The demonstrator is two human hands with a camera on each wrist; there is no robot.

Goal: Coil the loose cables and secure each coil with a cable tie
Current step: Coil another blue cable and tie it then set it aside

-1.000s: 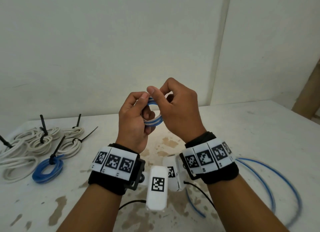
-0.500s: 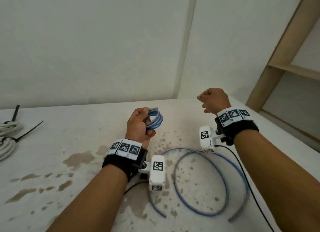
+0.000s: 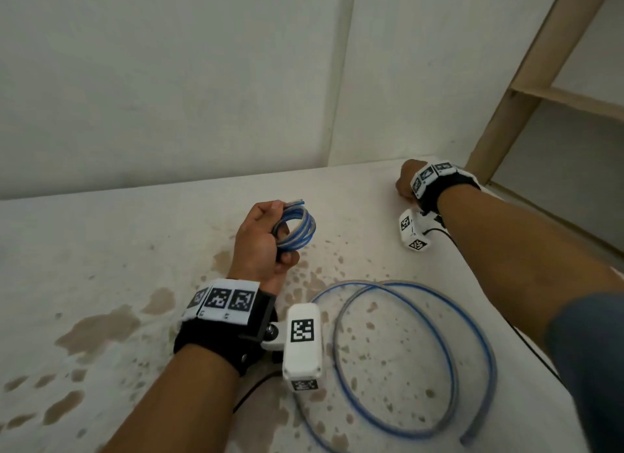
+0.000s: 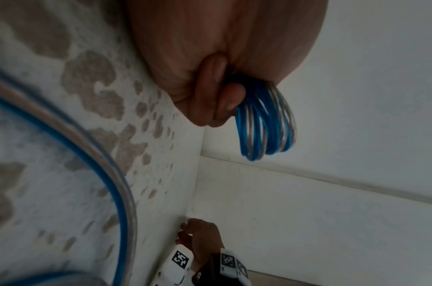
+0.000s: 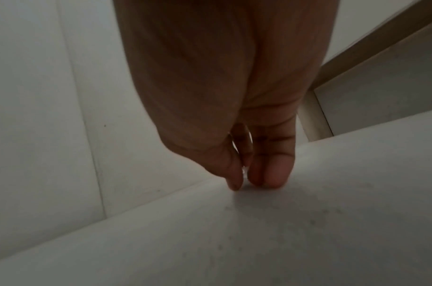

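Desk (image 3: 101, 250): white, brown-stained, set into a wall corner. Loose blue cable (image 3: 422, 361): lies on the desk in wide loops between the two forearms, just right of the left wrist. Left hand (image 3: 260, 246): raised above the desk, fingers curled round a small blue-and-white coil (image 3: 297, 231), which projects to the hand's right. Right hand (image 3: 405, 182): at the far right desk corner, well apart from the coil, fingertips (image 5: 271, 178) down on the surface, pinching a small pale item, too blurred to identify.

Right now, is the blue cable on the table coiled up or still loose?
Loose: the blue cable lies in wide open loops on the table, no tie visible.
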